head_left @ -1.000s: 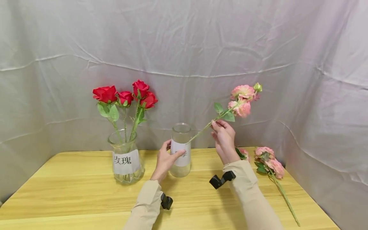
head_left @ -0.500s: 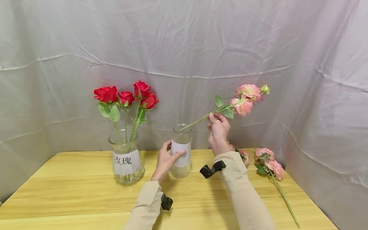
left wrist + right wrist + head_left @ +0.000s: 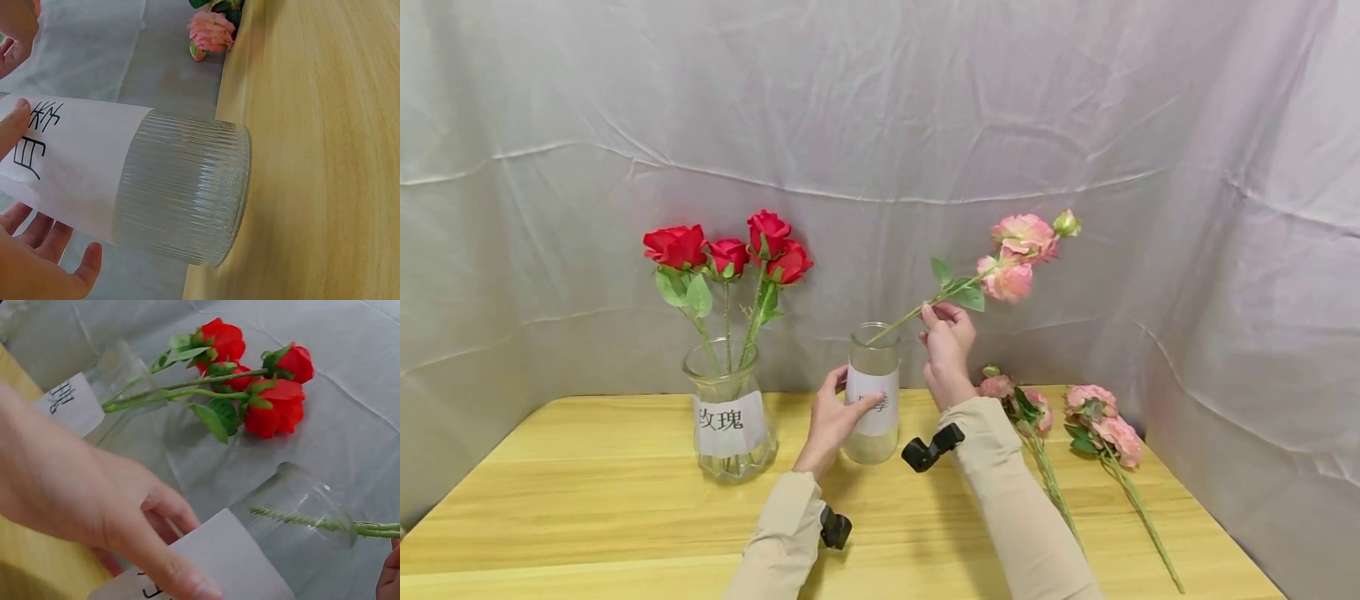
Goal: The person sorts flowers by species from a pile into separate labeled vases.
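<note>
1. Near the middle of the far edge of the surface (image 3: pixel 587 500), the glass vase (image 3: pixel 877 379) stands upright; your left hand (image 3: pixel 831 425) has its fingers curled around it, thumb on the paper label.
2. Above that far edge, your right hand (image 3: pixel 951 346) pinches the stem of the pink flower (image 3: pixel 1006 282), fingers nearly together. The stem's end is inside the vase's mouth, blooms leaning toward the right edge.
3. Expect the flower to be light, its stem stiff but bendable, its petals soft; pinch it below the leaves, as you do.
4. The vase is probably heavier, smooth and breakable; its paper or ribbed base should slip less than bare glass.
5. Compared with half a second ago, your right hand is nearer the vase and the stem slopes more steeply, its end slightly lower. Your left hand looks unchanged.
</note>
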The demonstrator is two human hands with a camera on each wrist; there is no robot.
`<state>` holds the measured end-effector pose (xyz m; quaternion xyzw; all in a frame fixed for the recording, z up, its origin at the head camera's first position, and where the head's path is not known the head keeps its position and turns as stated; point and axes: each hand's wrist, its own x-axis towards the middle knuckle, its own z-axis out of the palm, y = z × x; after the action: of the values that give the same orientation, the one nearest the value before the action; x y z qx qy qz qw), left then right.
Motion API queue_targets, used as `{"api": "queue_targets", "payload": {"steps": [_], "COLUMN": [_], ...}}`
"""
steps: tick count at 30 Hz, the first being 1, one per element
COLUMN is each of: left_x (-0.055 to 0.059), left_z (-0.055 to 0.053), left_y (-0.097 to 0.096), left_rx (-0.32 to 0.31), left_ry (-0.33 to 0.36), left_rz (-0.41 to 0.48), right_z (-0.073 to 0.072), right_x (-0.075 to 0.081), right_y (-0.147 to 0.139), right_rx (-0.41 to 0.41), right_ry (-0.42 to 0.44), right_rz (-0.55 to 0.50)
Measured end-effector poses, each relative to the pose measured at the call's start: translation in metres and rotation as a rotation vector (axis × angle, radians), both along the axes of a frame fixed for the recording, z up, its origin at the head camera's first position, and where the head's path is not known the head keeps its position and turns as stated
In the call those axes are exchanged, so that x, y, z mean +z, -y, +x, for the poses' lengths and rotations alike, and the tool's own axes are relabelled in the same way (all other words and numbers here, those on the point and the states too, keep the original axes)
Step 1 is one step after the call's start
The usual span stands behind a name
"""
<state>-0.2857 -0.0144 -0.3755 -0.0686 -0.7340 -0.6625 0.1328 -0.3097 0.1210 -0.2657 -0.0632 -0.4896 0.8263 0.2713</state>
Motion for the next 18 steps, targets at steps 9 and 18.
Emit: {"api": "queue_targets", "payload": {"steps": [9, 18], "left_x": [0.000, -0.001], "left_z": [0.000, -0.001], "left_y": [-0.001, -0.001], "left_rx": [-0.005, 0.000], "left_ry": [0.000, -0.009], "left_rz": [0.011, 0.012], "right_z": [-0.001, -0.001], "right_x": [-0.008, -0.010], "right_y": [0.005, 0.011], "right_rx": [0.008, 0.042], "right_ry": [-0.053, -0.112], "right_rz": [0.190, 0.446]}}
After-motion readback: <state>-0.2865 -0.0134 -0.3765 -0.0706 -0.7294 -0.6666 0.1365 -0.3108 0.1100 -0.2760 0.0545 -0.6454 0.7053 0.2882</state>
